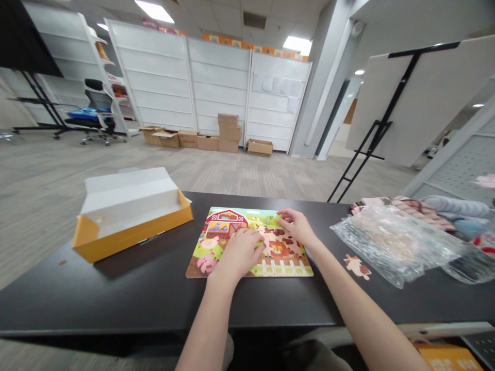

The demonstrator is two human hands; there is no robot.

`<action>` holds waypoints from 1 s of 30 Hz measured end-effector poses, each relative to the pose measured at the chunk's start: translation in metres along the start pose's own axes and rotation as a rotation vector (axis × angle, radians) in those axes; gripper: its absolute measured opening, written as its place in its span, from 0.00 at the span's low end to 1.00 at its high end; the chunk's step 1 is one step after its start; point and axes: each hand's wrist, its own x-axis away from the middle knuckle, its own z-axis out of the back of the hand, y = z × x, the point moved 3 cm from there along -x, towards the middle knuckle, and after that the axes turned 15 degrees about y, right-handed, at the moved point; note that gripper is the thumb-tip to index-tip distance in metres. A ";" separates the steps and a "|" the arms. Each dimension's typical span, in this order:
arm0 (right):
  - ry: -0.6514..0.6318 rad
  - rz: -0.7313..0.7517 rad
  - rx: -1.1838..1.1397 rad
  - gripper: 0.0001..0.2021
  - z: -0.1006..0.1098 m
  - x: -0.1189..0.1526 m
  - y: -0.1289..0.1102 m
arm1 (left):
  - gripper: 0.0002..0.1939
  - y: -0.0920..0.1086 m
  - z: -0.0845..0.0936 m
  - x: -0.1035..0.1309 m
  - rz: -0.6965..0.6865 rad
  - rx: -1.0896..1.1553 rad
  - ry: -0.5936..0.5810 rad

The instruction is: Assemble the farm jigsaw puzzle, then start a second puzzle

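White shelving (pixel 152 77) and cardboard boxes (pixel 229 133) stood beyond the black table (pixel 147 304), where a farm puzzle (pixel 278 264) lay flat between an open yellow box (pixel 135 236) and a clear plastic bag (pixel 394 242). Most of its picture looked filled in; one loose piece (pixel 356 267) lay apart near the bag (cream and brown, rather cow-like), so at least that one seemed left. The puzzle's long axis ran left to right, its barn on the far left and its fence along the near edge. The left hand (pixel 240 252) lay palm down over the middle, fingers loosely bent; the right hand (pixel 297 224) curled narrowly at the far right corner. Whether either held anything, I couldn't tell.
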 end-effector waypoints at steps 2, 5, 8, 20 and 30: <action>0.010 -0.003 0.034 0.12 0.000 -0.001 0.002 | 0.12 0.002 0.001 0.000 0.011 -0.009 -0.003; 0.056 0.030 0.101 0.11 -0.001 -0.001 0.005 | 0.12 0.003 0.001 0.000 0.021 -0.020 -0.009; 0.080 0.089 0.171 0.11 -0.002 0.000 0.007 | 0.12 0.003 -0.001 0.000 0.024 -0.001 -0.012; -0.090 0.230 0.345 0.07 -0.001 0.008 -0.007 | 0.10 -0.001 -0.004 0.001 -0.001 0.003 0.004; -0.170 0.301 0.417 0.09 0.000 0.009 -0.005 | 0.11 0.001 -0.002 0.003 0.005 -0.007 -0.009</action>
